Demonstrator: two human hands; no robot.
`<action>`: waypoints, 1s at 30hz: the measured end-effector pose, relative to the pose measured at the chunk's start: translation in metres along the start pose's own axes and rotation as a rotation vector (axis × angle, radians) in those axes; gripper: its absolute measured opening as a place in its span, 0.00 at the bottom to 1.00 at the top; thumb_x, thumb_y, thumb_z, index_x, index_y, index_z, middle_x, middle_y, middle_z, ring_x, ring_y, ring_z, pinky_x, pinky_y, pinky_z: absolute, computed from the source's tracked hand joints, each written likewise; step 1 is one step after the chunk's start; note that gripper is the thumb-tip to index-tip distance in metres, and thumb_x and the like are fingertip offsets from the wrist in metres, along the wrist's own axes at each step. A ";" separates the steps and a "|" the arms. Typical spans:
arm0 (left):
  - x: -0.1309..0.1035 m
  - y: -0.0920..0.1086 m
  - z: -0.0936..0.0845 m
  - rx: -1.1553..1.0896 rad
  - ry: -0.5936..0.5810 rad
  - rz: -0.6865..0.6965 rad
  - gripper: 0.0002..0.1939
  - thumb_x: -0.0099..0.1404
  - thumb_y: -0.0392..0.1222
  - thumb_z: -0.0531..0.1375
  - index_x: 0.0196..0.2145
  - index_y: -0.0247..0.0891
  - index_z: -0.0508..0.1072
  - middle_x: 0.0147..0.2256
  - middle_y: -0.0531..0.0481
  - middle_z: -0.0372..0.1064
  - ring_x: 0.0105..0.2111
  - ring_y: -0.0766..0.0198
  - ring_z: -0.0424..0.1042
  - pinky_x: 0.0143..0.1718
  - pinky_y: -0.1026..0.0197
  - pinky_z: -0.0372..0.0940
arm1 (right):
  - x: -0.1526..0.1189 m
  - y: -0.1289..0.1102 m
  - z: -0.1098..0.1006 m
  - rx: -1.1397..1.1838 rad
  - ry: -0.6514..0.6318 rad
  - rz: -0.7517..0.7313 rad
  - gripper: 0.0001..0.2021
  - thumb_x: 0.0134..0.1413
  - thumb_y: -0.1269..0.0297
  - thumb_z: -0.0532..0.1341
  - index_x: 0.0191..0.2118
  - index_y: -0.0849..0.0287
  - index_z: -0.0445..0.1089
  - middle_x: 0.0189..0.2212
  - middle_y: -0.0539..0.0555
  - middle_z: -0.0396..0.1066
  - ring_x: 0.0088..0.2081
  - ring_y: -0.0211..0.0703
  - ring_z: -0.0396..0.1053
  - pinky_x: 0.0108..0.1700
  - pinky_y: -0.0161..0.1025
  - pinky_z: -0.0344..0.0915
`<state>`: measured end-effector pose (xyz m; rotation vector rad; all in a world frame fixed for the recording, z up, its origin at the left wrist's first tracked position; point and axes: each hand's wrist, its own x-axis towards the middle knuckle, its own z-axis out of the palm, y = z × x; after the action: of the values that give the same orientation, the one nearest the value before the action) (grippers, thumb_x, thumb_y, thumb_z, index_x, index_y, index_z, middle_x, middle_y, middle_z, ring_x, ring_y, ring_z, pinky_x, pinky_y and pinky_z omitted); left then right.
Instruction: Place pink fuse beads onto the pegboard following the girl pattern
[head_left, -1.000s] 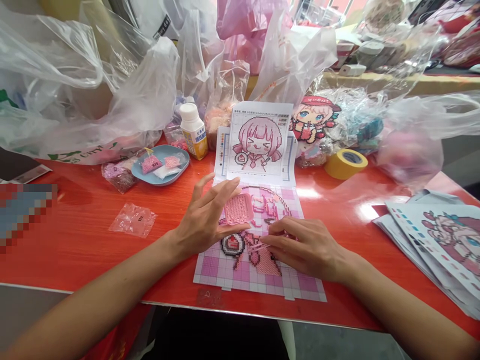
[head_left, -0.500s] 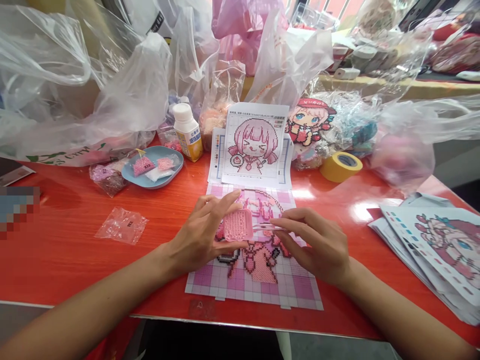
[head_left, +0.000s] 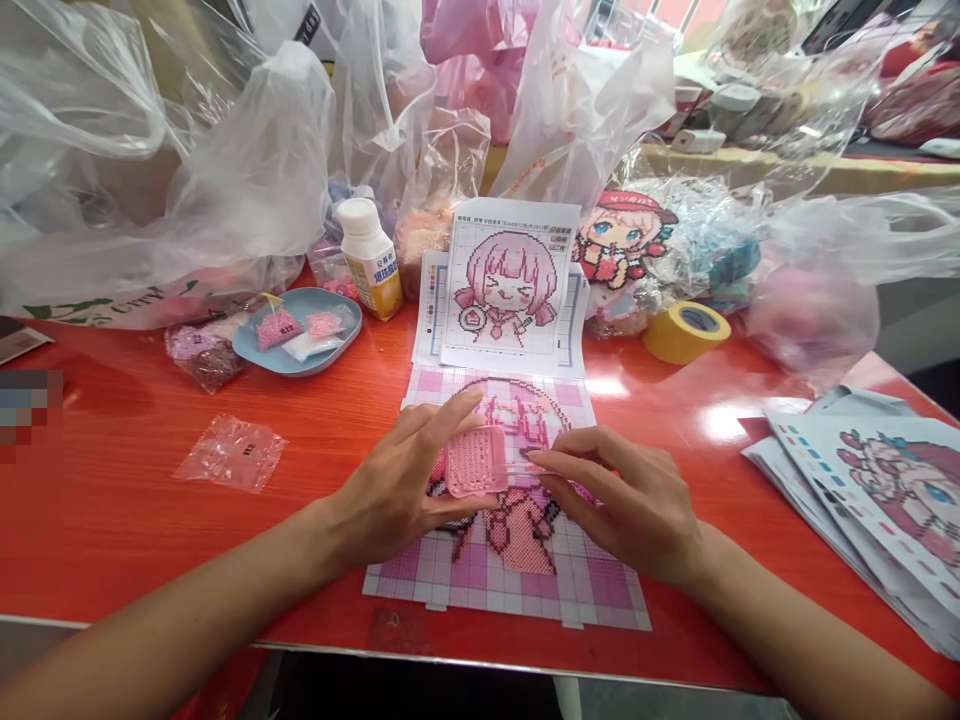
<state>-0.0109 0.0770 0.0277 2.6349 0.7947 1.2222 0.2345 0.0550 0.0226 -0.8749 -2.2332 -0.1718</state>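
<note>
Pink plastic tray point(head_left: 503, 450), square with rounded corners, filled with small pink beads: held above the pegboard, its open face tilted toward the wearer; gripped by the left hand point(head_left: 397, 475), the thumb laid along the near edge and the fingers set at the far and left sides

Tweezers point(head_left: 523, 468), slim, pale pink: pinched between the thumb and fingers of the right hand point(head_left: 634, 500), tips brought to the tray's right edge; whether a bead is held there cannot be told

Pegboard point(head_left: 517, 598), pink and white checks, partly covered with a beaded figure: laid below both hands, two tabs projecting from its near edge, a narrow strip of red table point(head_left: 97, 520) left before the front edge

Printed chart point(head_left: 502, 285): propped along the board's far edge, by which reach is bounded ahead

Left side: blue plate point(head_left: 262, 362) with bead packets, white-capped bottle point(head_left: 371, 265) just beyond it, flat clear packet point(head_left: 232, 453) nearer, well apart from the board

Right side: yellow tape roll point(head_left: 686, 333) and stacked papers point(head_left: 862, 510); a broad red stretch is left between board and papers
</note>
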 end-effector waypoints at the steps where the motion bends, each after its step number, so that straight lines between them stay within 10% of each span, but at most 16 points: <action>1: 0.000 0.000 0.000 0.002 0.000 0.005 0.45 0.60 0.48 0.64 0.66 0.36 0.44 0.51 0.38 0.70 0.48 0.57 0.73 0.48 0.55 0.71 | 0.000 0.000 0.000 -0.009 0.003 0.002 0.11 0.57 0.73 0.60 0.46 0.57 0.68 0.34 0.50 0.69 0.31 0.31 0.67 0.29 0.30 0.64; 17: 0.000 -0.003 0.000 0.096 -0.017 -0.001 0.43 0.60 0.45 0.65 0.64 0.31 0.47 0.48 0.36 0.70 0.46 0.56 0.72 0.47 0.54 0.70 | 0.006 -0.003 -0.007 0.051 0.061 0.010 0.11 0.55 0.76 0.61 0.44 0.58 0.69 0.33 0.51 0.69 0.29 0.31 0.67 0.28 0.30 0.64; 30: 0.005 -0.001 -0.006 0.229 0.040 -0.033 0.35 0.60 0.42 0.65 0.59 0.26 0.56 0.49 0.35 0.70 0.49 0.56 0.71 0.52 0.56 0.67 | 0.001 -0.003 -0.001 0.139 -0.206 -0.141 0.04 0.60 0.69 0.59 0.41 0.60 0.68 0.32 0.51 0.67 0.29 0.31 0.65 0.26 0.30 0.58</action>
<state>-0.0128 0.0804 0.0345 2.7687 1.0380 1.2473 0.2334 0.0528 0.0243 -0.6874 -2.4666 0.0097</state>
